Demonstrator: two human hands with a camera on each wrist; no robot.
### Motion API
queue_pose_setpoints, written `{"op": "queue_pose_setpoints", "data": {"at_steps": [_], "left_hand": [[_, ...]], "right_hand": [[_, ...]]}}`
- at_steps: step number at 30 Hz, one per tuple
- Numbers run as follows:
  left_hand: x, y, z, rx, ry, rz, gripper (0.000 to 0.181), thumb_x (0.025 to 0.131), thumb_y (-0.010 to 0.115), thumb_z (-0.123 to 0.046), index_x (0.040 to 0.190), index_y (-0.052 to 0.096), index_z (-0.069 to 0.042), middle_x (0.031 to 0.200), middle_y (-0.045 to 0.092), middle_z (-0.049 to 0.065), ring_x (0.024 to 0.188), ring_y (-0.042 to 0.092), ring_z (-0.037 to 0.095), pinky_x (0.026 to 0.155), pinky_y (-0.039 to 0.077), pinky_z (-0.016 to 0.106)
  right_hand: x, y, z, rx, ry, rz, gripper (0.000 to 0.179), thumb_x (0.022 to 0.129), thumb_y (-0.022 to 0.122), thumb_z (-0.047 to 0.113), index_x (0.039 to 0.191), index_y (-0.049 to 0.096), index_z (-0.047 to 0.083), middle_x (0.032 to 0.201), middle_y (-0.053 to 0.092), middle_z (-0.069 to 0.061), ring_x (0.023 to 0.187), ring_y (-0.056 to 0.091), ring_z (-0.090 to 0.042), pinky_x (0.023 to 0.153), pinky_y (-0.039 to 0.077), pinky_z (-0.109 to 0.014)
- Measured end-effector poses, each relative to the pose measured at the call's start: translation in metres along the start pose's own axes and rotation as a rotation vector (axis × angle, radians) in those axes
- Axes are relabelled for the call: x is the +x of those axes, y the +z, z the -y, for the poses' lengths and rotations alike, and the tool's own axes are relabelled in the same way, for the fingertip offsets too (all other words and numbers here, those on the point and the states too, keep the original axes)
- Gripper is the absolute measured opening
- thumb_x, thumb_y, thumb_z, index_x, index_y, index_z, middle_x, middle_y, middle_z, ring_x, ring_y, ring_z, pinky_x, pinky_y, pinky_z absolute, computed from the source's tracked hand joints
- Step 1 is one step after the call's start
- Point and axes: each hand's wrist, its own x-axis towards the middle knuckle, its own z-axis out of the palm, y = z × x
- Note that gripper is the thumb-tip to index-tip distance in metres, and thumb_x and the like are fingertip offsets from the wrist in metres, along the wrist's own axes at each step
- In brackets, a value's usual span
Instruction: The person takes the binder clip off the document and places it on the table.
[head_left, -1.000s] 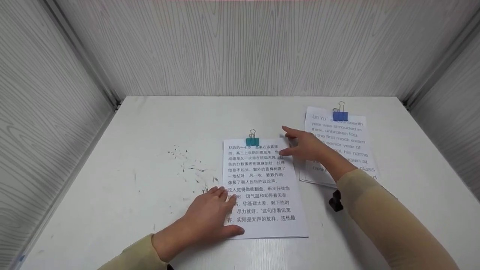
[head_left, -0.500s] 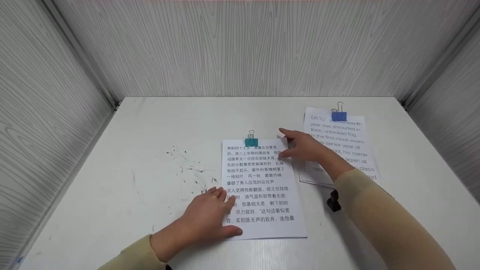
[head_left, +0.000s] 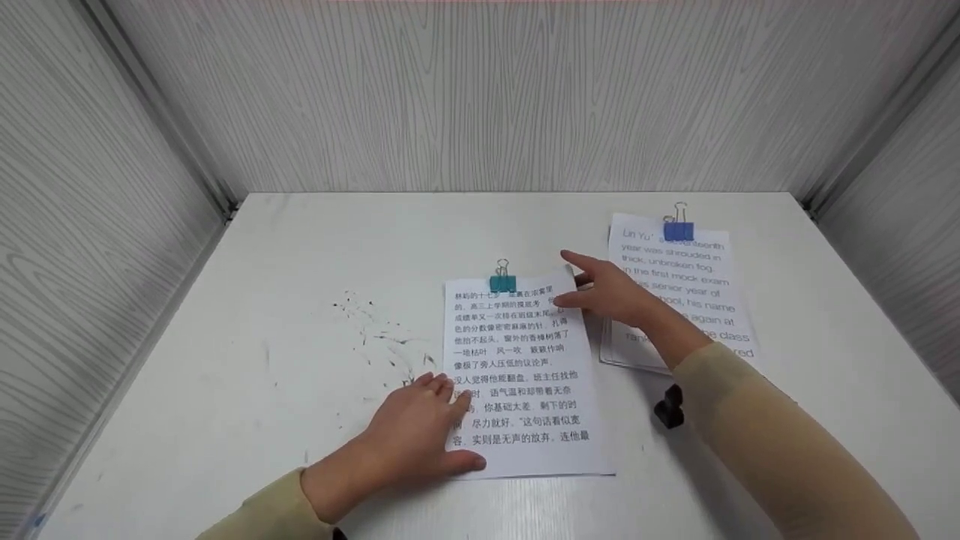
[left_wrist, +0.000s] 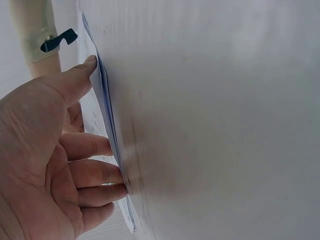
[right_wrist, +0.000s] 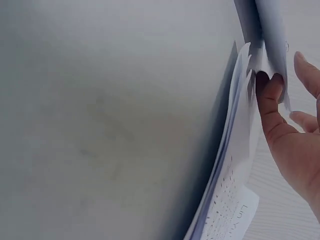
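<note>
A stack of printed Chinese sheets [head_left: 517,375] lies on the white table, with a teal binder clip [head_left: 503,283] on its top edge. My left hand [head_left: 416,424] rests along the stack's left edge, fingers extended and the thumb near its lower edge; in the left wrist view the fingertips touch the paper edge [left_wrist: 106,100]. At the upper right corner, my right hand [head_left: 611,292] has its thumb over the page and fingers behind it. The right wrist view shows the raised, bent paper [right_wrist: 272,40] held by these fingers [right_wrist: 270,107].
On the right lies a second stack of English-text sheets [head_left: 675,285] with a blue binder clip [head_left: 679,231], partly under my right hand. Dark marks [head_left: 379,337] spot the table left of the Chinese sheets. Wood-grain panels [head_left: 480,97] stand at the back and sides.
The upper right corner of the Chinese sheets now stands up at my right fingers; before, a small folded bit of it showed there. The left hand stays in place.
</note>
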Motion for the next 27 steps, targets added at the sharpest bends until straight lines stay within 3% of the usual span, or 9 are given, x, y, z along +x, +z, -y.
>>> {"op": "queue_pose_setpoints", "data": {"at_steps": [5,12,19,24,27], "left_hand": [[0.0,-0.002,-0.001,0.011,0.001,0.009,0.087,0.089,0.072,-0.071,0.146,0.064,-0.005,0.144,0.063,0.024,0.138,0.057,0.04,0.116,0.045,0.053],[-0.001,-0.003,-0.001,0.007,0.005,0.005,0.088,0.089,0.072,-0.07,0.145,0.064,-0.004,0.143,0.063,0.025,0.138,0.057,0.041,0.115,0.046,0.053],[0.0,-0.002,-0.001,0.007,0.007,0.006,0.088,0.089,0.072,-0.071,0.146,0.064,-0.005,0.143,0.063,0.025,0.138,0.057,0.04,0.116,0.045,0.053],[0.0,-0.001,-0.001,0.014,0.011,0.002,0.088,0.088,0.072,-0.071,0.146,0.064,-0.005,0.142,0.064,0.025,0.137,0.058,0.041,0.114,0.047,0.054],[0.001,-0.001,0.0,0.013,0.01,0.001,0.088,0.088,0.072,-0.071,0.146,0.064,-0.006,0.142,0.064,0.025,0.136,0.058,0.042,0.113,0.047,0.054]], "right_hand": [[-0.007,-0.002,0.002,0.021,-0.006,0.025,0.096,0.093,0.084,0.024,0.17,0.027,0.032,0.138,0.064,-0.017,0.109,0.071,-0.027,0.094,0.059,-0.041],[-0.015,-0.006,0.007,0.03,-0.017,0.087,0.089,0.095,0.082,0.019,0.169,0.033,0.021,0.124,0.072,-0.019,0.096,0.077,-0.026,0.084,0.062,-0.037],[-0.009,-0.001,0.001,0.079,-0.038,0.127,0.079,0.097,0.079,0.015,0.166,0.041,0.026,0.14,0.061,-0.011,0.107,0.072,-0.025,0.089,0.06,-0.035],[-0.004,0.003,0.0,0.065,-0.049,0.12,0.072,0.1,0.073,0.012,0.164,0.045,0.029,0.146,0.062,-0.003,0.115,0.068,-0.023,0.098,0.054,-0.038],[-0.001,0.004,0.001,0.045,-0.066,0.101,0.066,0.101,0.07,0.01,0.162,0.049,0.028,0.143,0.064,-0.002,0.113,0.068,-0.022,0.097,0.052,-0.038]]}}
